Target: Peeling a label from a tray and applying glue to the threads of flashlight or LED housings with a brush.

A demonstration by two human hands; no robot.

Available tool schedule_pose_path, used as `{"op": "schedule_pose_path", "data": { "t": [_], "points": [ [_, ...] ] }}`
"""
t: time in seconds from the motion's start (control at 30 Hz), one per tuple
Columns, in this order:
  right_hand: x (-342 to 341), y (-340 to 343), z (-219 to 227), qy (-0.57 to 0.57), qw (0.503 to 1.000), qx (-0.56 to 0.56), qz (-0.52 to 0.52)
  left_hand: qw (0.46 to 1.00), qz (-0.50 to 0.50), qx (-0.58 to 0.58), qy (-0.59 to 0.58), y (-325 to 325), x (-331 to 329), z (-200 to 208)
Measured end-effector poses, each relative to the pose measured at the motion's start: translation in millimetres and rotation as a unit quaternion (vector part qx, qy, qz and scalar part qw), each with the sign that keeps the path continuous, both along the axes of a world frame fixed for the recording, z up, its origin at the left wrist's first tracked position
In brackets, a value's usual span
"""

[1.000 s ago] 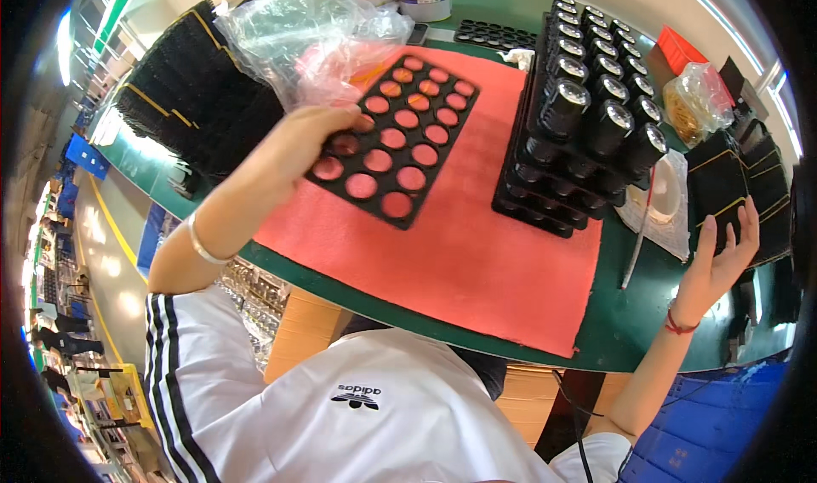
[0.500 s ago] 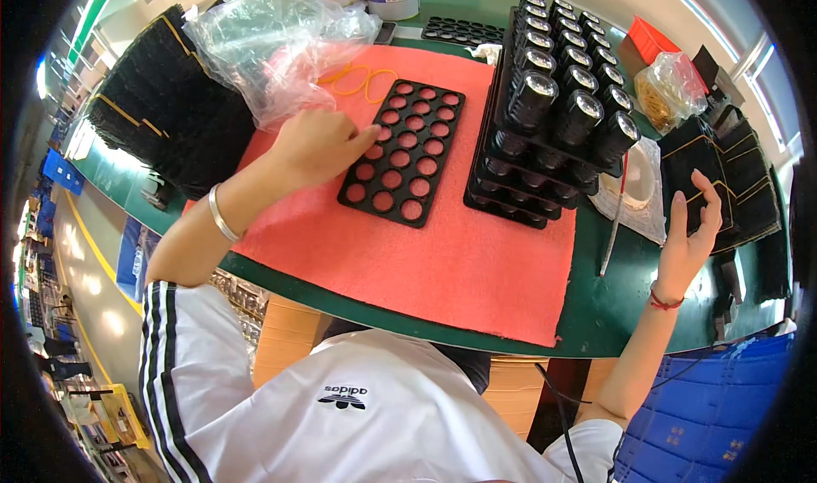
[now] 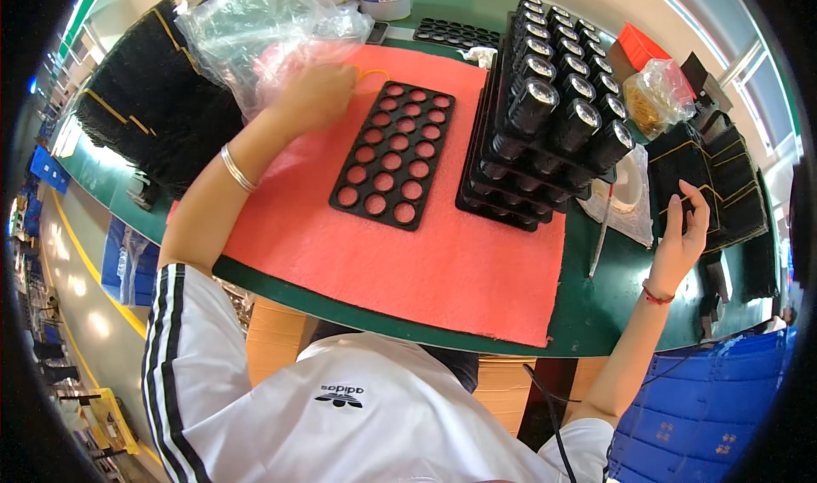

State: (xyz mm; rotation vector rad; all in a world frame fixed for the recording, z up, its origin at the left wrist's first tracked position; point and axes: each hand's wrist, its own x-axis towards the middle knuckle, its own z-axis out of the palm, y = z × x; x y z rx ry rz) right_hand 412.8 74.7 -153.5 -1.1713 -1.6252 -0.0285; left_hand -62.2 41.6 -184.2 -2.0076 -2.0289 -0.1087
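Wearing a white shirt with black-striped sleeves, a person works with both arms over a green tabletop (image 3: 587, 313), a pink mat (image 3: 408, 287) spread across its middle. The left hand (image 3: 319, 98) is at the mat's far left, just beside a yellow band (image 3: 374, 71) and next to a crumpled clear plastic bag (image 3: 272, 36) — its fingers are blurred and partly hidden, so whether they grasp anything cannot be told. The right hand (image 3: 678, 251) is raised at the right, its fingers released, loosely bent and apart, near black bundles (image 3: 732, 198) bound with yellow strips. Flat on the mat, between the left hand and a stack of dark trays (image 3: 502, 198), lies a black tray (image 3: 393, 155) with rows of round holes, the pink showing through. Black cylinders (image 3: 574, 124) with shiny tops stand in rows on the stack, well to the left of the right hand. A slim stick (image 3: 601, 236) lies just right of the mat; a taller pile of black bundles (image 3: 145, 108) fills the far left — and a red bin (image 3: 642, 47) sits at the far right.
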Motion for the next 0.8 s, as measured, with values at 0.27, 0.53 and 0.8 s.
{"op": "schedule_pose_path", "data": {
  "t": [0.27, 0.53, 0.8],
  "points": [
    [2.4, 5.1, -0.3, 0.071, 0.995, -0.034, 0.068, 0.987, 0.094, 0.129, 0.026, -17.4, -2.7, 14.0],
    [-2.1, -6.2, 0.5, 0.037, 0.978, -0.167, 0.117, 0.953, -0.262, -0.075, -0.132, -72.9, 98.9, 20.6],
    [-18.1, -15.1, 1.4, -0.219, 0.924, -0.302, 0.080, 0.978, -0.185, -0.058, -0.071, -34.0, 87.9, -7.6]
  ]
}}
